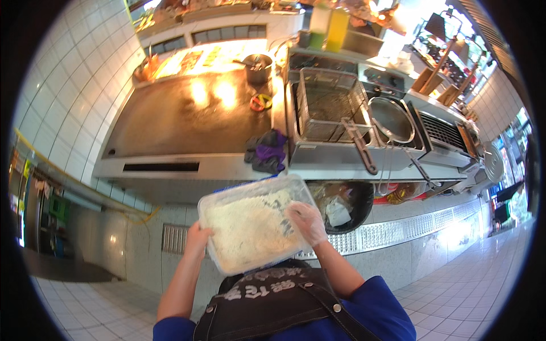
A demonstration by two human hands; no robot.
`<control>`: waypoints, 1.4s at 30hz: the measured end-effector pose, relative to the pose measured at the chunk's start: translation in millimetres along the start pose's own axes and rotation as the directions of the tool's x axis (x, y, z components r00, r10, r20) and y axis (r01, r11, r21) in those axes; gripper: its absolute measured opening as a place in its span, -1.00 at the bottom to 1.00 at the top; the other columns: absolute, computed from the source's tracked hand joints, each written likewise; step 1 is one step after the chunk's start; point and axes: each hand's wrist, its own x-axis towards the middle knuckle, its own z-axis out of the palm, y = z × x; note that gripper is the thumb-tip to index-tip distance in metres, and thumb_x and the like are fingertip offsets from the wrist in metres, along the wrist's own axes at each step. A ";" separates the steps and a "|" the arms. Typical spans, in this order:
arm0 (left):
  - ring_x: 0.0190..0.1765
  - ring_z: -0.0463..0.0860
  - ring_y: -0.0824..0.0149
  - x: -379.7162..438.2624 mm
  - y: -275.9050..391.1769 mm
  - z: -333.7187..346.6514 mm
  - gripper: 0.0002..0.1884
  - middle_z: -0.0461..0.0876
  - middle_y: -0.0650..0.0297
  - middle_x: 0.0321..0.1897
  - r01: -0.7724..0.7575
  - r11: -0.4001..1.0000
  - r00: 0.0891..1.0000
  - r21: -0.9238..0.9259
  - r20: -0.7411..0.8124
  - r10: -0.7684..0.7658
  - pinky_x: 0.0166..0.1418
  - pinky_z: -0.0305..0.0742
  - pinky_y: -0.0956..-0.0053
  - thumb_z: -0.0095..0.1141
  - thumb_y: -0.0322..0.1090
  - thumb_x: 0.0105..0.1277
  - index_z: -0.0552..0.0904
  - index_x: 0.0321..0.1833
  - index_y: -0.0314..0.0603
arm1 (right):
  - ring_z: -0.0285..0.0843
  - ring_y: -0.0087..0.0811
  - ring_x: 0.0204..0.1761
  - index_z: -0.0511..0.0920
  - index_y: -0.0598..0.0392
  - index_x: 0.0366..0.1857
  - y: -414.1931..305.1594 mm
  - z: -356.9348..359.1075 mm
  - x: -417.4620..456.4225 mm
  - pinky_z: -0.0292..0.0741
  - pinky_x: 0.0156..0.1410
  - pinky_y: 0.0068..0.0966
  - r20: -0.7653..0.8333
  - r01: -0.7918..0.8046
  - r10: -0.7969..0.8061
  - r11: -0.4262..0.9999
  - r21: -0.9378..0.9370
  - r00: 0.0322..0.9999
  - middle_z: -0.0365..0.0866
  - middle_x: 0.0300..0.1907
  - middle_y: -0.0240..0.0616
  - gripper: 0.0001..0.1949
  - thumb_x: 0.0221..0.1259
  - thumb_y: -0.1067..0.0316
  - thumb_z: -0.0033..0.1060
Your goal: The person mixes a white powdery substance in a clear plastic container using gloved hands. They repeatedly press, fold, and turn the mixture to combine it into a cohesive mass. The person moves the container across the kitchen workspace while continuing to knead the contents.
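Note:
A clear plastic tub (251, 226) of pale, flour-like powder is held in front of my body, tilted a little. My left hand (198, 241), bare, grips its left wall with the thumb over the rim. My right hand (306, 222), in a thin clear glove, is inside the tub's right end; the fingertips are partly hidden, and I cannot tell whether they hold anything. Beyond the tub, a grey and purple cloth (266, 151) lies at the edge of the flat griddle (183, 119).
A fryer basket (328, 106) and a round strainer (391, 119) sit over the fryer, their handles jutting out. A black bin (362, 209) holding waste stands below the counter. A pot (258, 70) and red-and-yellow-handled scissors (260, 102) are on the griddle.

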 end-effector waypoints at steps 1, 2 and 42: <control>-0.40 0.52 0.47 -7.2 1.9 2.4 -0.56 0.65 0.23 -0.25 0.014 0.999 1.000 0.039 0.012 -0.014 -0.42 0.34 0.54 0.09 -0.52 0.05 0.58 0.08 -0.38 | 0.68 -0.13 -0.11 0.67 0.12 -0.14 8.2 14.1 -7.4 0.55 0.03 -0.37 0.081 0.026 -0.019 0.997 -0.074 0.996 0.71 -0.22 -0.07 -0.82 0.20 0.38 0.26; -0.39 0.53 0.47 -13.1 13.7 10.1 -0.56 0.65 0.23 -0.25 0.028 0.996 0.999 0.081 0.026 -0.030 -0.41 0.34 0.54 0.09 -0.52 0.05 0.58 0.08 -0.38 | 0.67 -0.05 -0.11 0.66 0.15 -0.11 22.8 25.8 -9.7 0.55 0.08 -0.33 0.256 -0.171 0.187 0.982 -0.084 0.948 0.71 -0.25 -0.05 -0.78 0.21 0.34 0.27; -0.10 0.67 0.25 -35.9 -112.0 -52.2 -0.70 0.71 0.10 -0.20 0.120 0.987 0.958 -0.109 -0.249 -0.144 0.08 0.54 0.30 0.15 -0.38 0.15 0.65 -0.07 -0.38 | 0.59 0.00 0.01 0.60 0.18 -0.11 41.0 -4.4 0.2 0.50 0.16 -0.20 0.140 -0.246 0.252 0.968 -0.057 0.957 0.66 -0.05 0.01 -0.70 0.35 0.16 0.04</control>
